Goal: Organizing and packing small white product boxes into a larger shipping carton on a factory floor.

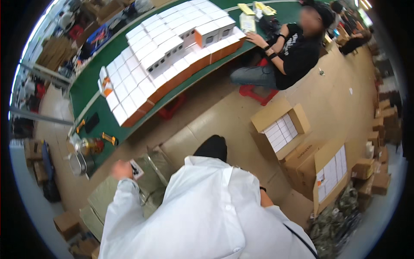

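My left hand [123, 169], in a white sleeve, is smeared by motion at the lower left. Right beside it is a small white card or box face [137, 169] with a dark picture; I cannot tell whether the fingers hold it or it lies on the olive-green wrapped bundle [151, 172] below. Of my right arm only a bit of wrist [266, 198] with a dark band shows past my shirt; the hand itself is hidden. Ahead, many white boxes [159, 43] with orange sides stand in stacked rows on a green-topped table [82, 93].
A tape dispenser [110, 138], a dark phone-like slab [92, 122] and a metal container [81, 164] occupy the table's near-left corner. A seated co-worker [297, 56] leans on the table at right. Open cartons [302, 118] of white boxes stand right of me; a red stool [258, 94] is under the co-worker.
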`<state>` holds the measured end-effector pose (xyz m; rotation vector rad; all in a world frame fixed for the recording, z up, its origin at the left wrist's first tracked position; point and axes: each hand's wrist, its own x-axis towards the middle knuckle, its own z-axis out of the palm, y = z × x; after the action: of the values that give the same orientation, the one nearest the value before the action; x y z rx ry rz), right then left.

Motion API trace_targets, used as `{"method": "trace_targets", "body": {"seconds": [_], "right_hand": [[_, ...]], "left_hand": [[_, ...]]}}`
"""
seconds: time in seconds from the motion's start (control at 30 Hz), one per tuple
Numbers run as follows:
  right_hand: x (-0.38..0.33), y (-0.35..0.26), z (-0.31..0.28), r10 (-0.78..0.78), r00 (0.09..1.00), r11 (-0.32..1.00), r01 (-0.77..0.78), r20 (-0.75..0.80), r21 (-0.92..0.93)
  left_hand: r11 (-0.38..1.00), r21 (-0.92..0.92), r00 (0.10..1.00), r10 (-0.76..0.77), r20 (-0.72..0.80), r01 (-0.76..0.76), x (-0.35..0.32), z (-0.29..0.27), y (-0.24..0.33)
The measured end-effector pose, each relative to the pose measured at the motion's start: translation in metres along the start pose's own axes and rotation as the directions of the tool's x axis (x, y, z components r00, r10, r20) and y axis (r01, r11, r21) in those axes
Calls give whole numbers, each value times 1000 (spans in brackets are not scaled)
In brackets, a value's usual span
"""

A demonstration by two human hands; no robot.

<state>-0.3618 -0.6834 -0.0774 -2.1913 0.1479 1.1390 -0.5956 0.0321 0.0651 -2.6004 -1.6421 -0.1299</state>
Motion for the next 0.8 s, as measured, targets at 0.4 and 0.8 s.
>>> {"method": "trace_targets", "body": {"seconds": [0.4,0.8], "right_hand": [[69,-179,-57,-142,975,944,185,172,-274],[87,-193,-102,24,982,994,-3,-187,114]], "left_hand": [[999,-48,1000,-13,11,14,7,-19,24],[875,456,916,-306,258,164,40,20,140]]}}
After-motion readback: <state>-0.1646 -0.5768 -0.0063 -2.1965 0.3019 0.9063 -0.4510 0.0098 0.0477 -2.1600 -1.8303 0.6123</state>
